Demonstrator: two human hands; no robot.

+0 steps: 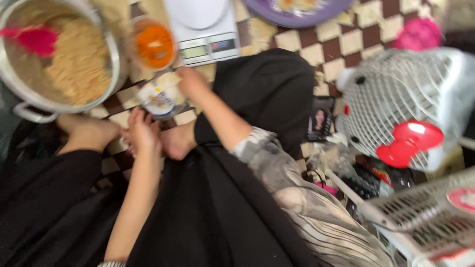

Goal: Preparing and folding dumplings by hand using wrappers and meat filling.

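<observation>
**Hands low beside a small white tub on the checkered floor**

I'm looking down on a seated person in black cloth, and the picture is smeared with motion. The left hand (142, 132) hangs near the floor, fingers loosely curled and pointing down; I see nothing in its grip. Just beyond its fingertips sits a small white tub (159, 99) with a printed label, soft-edged in the blur, on the brown-and-cream checkered floor (341, 42).

The right hand (192, 81) reaches farther out, just right of that tub. I cannot tell whether its grip is closed or touching the tub; the blur swallows the fingers.

Far left, a big shiny steel pot (29, 101) holds crumbly tan mixture with a pink spatula (33, 39) lying in it. Right of the pot, a round clear tub of orange shreds (154, 45), then a flat white kitchen scale (204, 29). A purple plate (297, 12) sits at the far edge. On the right, a white plastic lattice basket (396, 94) with a glossy red bow.
</observation>
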